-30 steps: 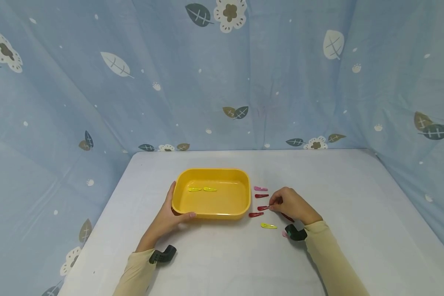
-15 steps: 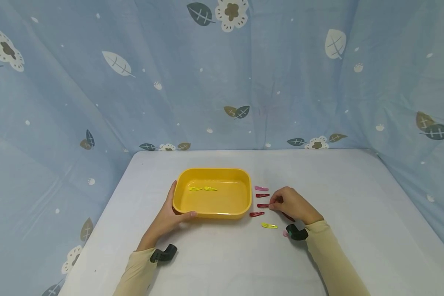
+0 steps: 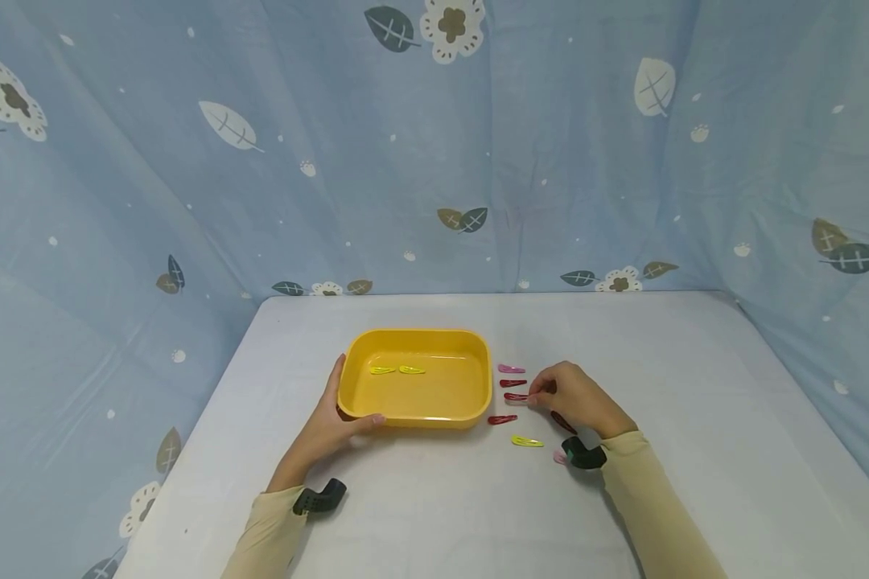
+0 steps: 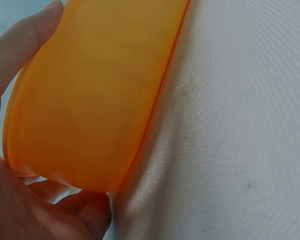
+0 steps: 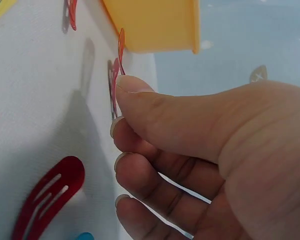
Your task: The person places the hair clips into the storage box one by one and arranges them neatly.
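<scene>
Pinches a red clip at one end between thumb and index finger of the right hand, with the two closed in on it; cannot see exactly where they meet behind the thumb. Points, at its free end, away from that pinch toward the yellow tray, stopping short of the wall. Curls the other fingers loosely beside the index finger.

Grips the tray round its end with the left hand, thumb along the near outer side and fingers bent about the end wall.

Has just beyond the right-hand pinch a second red clip, and past that a bright pink clip. Has on the near, tray-ward side of the pinch a third red clip, and nearer still to the body a loose yellow clip. Has beside the heel of that hand a dark red clip, and close to the wrist a partly hidden pale pink clip. Contains, inside the tray, two yellow clips, nearer the left-hand grip than the tray's right end.
</scene>
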Demonstrator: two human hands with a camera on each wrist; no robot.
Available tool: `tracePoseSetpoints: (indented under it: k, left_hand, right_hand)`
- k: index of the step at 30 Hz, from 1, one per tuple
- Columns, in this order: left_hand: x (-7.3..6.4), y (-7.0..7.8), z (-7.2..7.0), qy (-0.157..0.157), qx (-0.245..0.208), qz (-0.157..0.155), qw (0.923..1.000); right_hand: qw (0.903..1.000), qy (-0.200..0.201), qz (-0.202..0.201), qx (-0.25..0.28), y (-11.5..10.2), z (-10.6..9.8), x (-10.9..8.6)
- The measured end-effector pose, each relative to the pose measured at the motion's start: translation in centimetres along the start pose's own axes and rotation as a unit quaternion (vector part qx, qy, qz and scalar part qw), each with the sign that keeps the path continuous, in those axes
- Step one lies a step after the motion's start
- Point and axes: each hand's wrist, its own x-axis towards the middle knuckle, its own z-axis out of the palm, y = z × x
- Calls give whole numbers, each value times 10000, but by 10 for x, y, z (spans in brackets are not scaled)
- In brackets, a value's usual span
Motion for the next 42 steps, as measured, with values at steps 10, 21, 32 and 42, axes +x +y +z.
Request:
tracePoseSetpoints:
  k: [10, 21, 32, 42]
  left_hand:
    - [-1, 0, 0, 12, 65, -29, 10000]
    - [-3, -3, 0, -10, 14, -6, 10000]
    - [-1, 1, 0, 27, 48, -13, 10000]
    - [-1, -2, 0, 28, 50, -12, 10000]
  right_hand:
    - [9996, 185, -213, 20, -2, -11, -5]
    - [9967, 460, -663, -28, -4, -21, -10]
    - [9970, 603, -489, -47, -18, -29, -8]
    - [9951, 697, -698, 23, -30, -35, -3]
